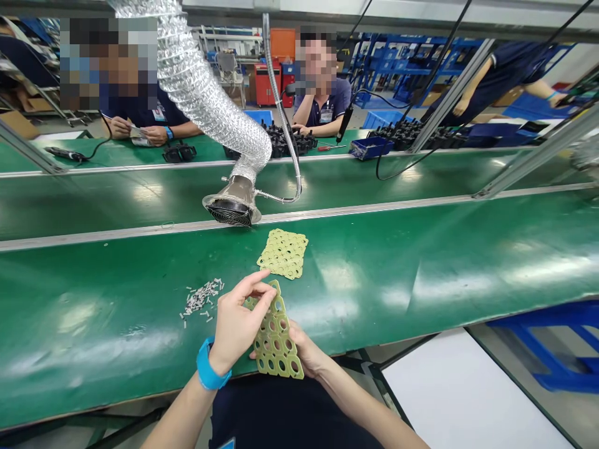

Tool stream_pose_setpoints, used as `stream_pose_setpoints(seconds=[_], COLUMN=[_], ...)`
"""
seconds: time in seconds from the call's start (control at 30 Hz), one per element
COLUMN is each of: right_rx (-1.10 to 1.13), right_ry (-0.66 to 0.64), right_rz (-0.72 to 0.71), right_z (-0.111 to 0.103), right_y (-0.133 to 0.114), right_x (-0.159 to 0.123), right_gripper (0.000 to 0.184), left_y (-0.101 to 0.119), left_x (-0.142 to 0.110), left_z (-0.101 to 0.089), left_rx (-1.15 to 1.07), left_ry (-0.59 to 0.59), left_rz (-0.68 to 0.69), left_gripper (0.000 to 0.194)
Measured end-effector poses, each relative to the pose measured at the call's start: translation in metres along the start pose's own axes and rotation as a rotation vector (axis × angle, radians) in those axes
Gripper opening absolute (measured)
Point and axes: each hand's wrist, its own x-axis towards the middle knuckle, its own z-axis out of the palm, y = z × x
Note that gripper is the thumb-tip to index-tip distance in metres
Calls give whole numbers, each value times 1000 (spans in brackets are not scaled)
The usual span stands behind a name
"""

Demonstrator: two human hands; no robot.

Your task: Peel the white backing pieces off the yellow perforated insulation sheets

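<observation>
My left hand [238, 321], with a blue wristband [210, 365], grips the upper left part of a perforated yellow-green sheet [276, 340] in front of me. The sheet's lower edge hangs close to my body. My right hand [304, 352] holds the same sheet from below and behind, partly hidden by it. A second perforated yellow-green sheet [283, 252] lies flat on the green bench beyond my hands. To the left of my left hand is a scattered heap of small silvery pieces [201, 298].
The green bench [374, 299] runs across the view. A silver flexible duct ends in a fan nozzle [231, 202] above it. Beyond a metal rail, two seated people [321, 93] work at a further bench with black parts and a blue tray [369, 148].
</observation>
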Motion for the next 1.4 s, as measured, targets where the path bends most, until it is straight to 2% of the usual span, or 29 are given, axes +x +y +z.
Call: stream_pose_setpoints(seconds=[0.37,0.5,0.6,0.73,0.83,0.9,1.07,1.17,1.23,1.4], right_rx=[19,52,102,130,135,128,104,126,143,121], right_ry=[80,111,115,120,125,138,195,203,208,194], right_rz=[20,70,49,-17,-30,-55,-120,-146,-163,-142], right_z=[5,13,14,9,6,5,3,2,1,-2], right_y=[-1,-10,-12,-12,-18,-22,-22,-19,-19,-16], right_x=[0,-2,-5,-12,-12,-9,0,-3,-5,-2], right_gripper=[76,69,67,62,63,65,63,61,62,65], left_y=[-2,-16,-44,-92,-114,-122,-123,-120,-119,-120], left_x=[-3,3,5,-7,-11,-3,26,23,19,16], left_z=[2,-11,-36,-70,-85,-90,-88,-84,-88,-102], left_rx=[-20,25,340,900,1065,1093,1101,1055,1040,1089], left_ry=[20,49,92,-78,-203,-236,-220,-344,-393,-310], left_rz=[29,103,173,99,100,132,142,266,301,189], left_gripper=[28,28,33,51,57,56,57,58,60,63])
